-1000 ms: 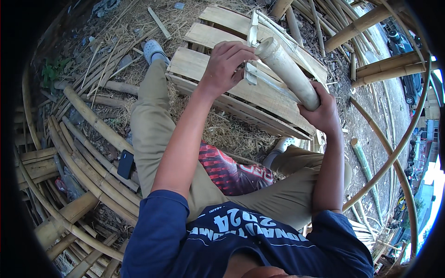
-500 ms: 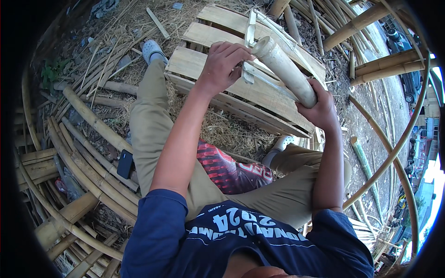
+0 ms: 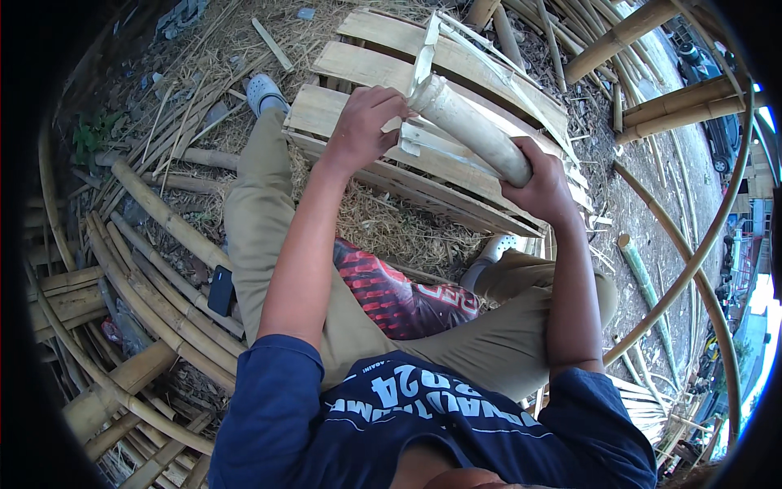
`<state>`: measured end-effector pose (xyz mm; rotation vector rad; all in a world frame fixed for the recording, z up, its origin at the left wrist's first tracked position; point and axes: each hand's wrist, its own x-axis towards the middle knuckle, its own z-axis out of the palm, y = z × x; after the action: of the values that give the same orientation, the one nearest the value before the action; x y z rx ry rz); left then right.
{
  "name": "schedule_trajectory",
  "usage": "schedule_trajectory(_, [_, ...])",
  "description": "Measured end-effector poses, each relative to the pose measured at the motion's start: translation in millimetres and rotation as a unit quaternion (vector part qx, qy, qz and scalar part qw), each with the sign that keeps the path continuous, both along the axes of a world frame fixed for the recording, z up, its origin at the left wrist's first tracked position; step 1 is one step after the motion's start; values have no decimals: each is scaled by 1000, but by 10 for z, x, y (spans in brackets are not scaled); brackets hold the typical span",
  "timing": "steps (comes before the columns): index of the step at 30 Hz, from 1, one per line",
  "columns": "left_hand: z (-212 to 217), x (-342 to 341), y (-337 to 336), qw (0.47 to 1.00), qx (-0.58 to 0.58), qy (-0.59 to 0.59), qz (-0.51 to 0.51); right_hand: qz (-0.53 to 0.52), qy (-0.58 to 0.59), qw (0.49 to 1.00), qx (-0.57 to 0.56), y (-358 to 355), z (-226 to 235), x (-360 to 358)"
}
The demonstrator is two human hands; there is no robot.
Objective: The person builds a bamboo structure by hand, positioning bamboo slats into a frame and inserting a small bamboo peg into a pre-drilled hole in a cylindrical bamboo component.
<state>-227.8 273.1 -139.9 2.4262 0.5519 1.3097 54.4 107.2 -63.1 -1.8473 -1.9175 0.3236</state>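
A pale bamboo tube (image 3: 472,130) slants over the slatted wooden pallet (image 3: 358,61), its thicker end toward the upper left. My right hand (image 3: 542,181) wraps round its lower right end. At the other end my left hand (image 3: 365,129) is closed, fingertips against the tube's rim; the thumb side is partly hidden. Beside that end, a thin pale angled frame (image 3: 425,53) stands on the pallet, and a short flat piece (image 3: 410,138) of it sticks out below the tube. Whether the tube rests on this frame I cannot tell.
Bamboo poles (image 3: 175,212) and split strips lie on the left, with a dark phone (image 3: 220,290) on them. A red and black cloth (image 3: 391,293) lies between my legs. Curved bamboo poles (image 3: 692,281) cross on the right. Straw and shavings cover the ground.
Both hands have shifted left and slightly nearer with the bamboo tube. Its far end has dipped, so the round opening no longer shows.
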Motion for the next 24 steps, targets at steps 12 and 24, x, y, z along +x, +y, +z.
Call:
schedule_trajectory(12, [-120,-300,-74,706,-708,7,11,41,-77,996,-6,-134,-592,-191])
schedule_trajectory(24, [-571,-194,-112,742,-669,20,39,100,-95,990,15,-197,-734,-327])
